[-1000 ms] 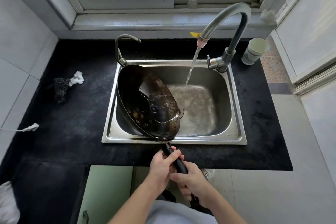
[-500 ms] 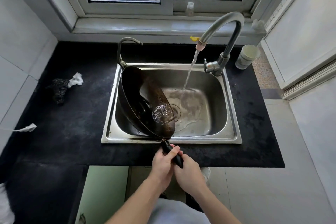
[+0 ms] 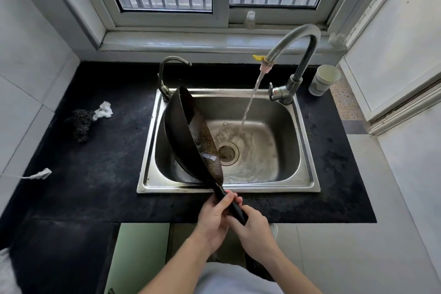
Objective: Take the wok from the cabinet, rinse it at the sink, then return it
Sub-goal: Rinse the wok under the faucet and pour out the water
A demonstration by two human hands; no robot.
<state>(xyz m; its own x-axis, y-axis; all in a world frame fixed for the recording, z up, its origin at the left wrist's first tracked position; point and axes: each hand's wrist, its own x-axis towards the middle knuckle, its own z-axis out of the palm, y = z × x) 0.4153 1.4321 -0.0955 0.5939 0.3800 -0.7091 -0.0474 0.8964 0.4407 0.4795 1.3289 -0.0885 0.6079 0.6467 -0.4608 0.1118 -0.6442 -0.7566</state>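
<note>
wok [image 3: 183, 141]: black, round, long black handle | pose: tilted steeply on edge, interior facing right | location: left half of steel sink [image 3: 307, 141] | interior: wet, brown residue

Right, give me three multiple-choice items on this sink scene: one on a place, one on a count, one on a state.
1. Where does the white paper cup stand?
A. in the steel sink
B. on the black counter right of the tall curved steel tap
C. on the windowsill

2. How many hands grip the black wok handle?
A. none
B. one
C. two

3. How is the dark round wok held?
A. tipped steeply on edge in the stainless steel sink
B. flat on the counter
C. upside down over the tap

Answers: 1 B, the cup sits beside the tap base; 2 C, left hand and right hand both wrap it; 3 A, its rim runs diagonally over the basin.
</note>
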